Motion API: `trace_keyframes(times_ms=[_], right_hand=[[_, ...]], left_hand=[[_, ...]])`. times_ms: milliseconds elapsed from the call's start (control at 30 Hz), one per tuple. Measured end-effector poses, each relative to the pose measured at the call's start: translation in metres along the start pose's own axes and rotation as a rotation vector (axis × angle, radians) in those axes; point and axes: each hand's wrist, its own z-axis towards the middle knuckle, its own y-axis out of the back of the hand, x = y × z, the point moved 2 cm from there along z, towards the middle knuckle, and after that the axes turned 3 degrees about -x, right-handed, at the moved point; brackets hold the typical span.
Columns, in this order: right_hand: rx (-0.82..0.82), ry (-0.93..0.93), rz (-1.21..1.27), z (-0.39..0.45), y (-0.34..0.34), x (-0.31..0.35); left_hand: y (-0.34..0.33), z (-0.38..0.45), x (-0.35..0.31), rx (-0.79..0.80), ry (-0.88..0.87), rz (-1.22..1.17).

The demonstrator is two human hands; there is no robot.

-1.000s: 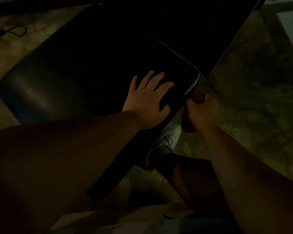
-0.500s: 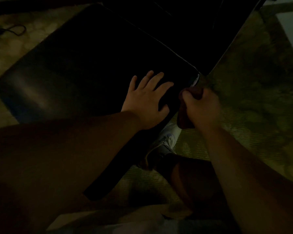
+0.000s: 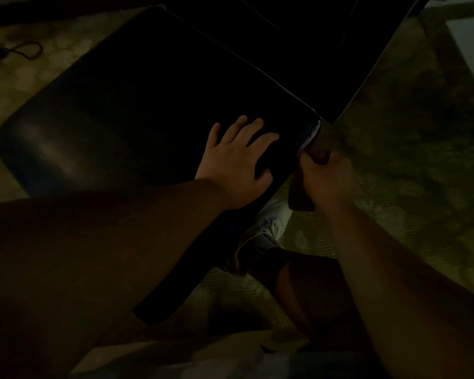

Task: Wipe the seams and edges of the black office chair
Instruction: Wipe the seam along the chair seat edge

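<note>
While left hand (image 3: 237, 162) lies flat on seat (image 3: 137, 110), right hand (image 3: 324, 176) grips cloth (image 3: 301, 198) above shoe (image 3: 268, 225)

Views: one, head-worn, wide-angle.
Facing: forward and steeply down onto the chair seat (image 3: 126, 124) and floor (image 3: 411, 149).
Nearness: close; forearms enter from 6 o'clock.
Light: very dim.
Shared coverage: not applicable, single view.
</note>
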Motion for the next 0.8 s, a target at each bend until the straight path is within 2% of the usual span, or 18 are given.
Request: trace_keyframes(times_ms=[100, 233, 433, 600, 733, 800], right_hand=[[-0.032, -0.053, -0.012, 0.001, 0.004, -0.004], [-0.012, 0.006, 0.077, 0.002, 0.001, 0.008], [-0.050, -0.025, 0.026, 0.002, 0.001, -0.003], [-0.029, 0.047, 0.075, 0.000, 0.001, 0.007], [-0.043, 0.009, 0.009, 0.004, 0.005, -0.001], [-0.050, -0.017, 0.085, 0.005, 0.007, 0.001]], left_hand=[[0.001, 0.000, -0.001, 0.005, 0.008, -0.006], [0.004, 0.005, -0.004, 0.018, 0.032, 0.030], [0.007, 0.022, -0.019, -0.064, 0.048, 0.060], [-0.004, 0.018, -0.016, -0.022, 0.065, -0.008], [-0.005, 0.016, -0.015, -0.029, 0.065, -0.011], [-0.005, 0.015, -0.015, -0.021, 0.066, 0.002]])
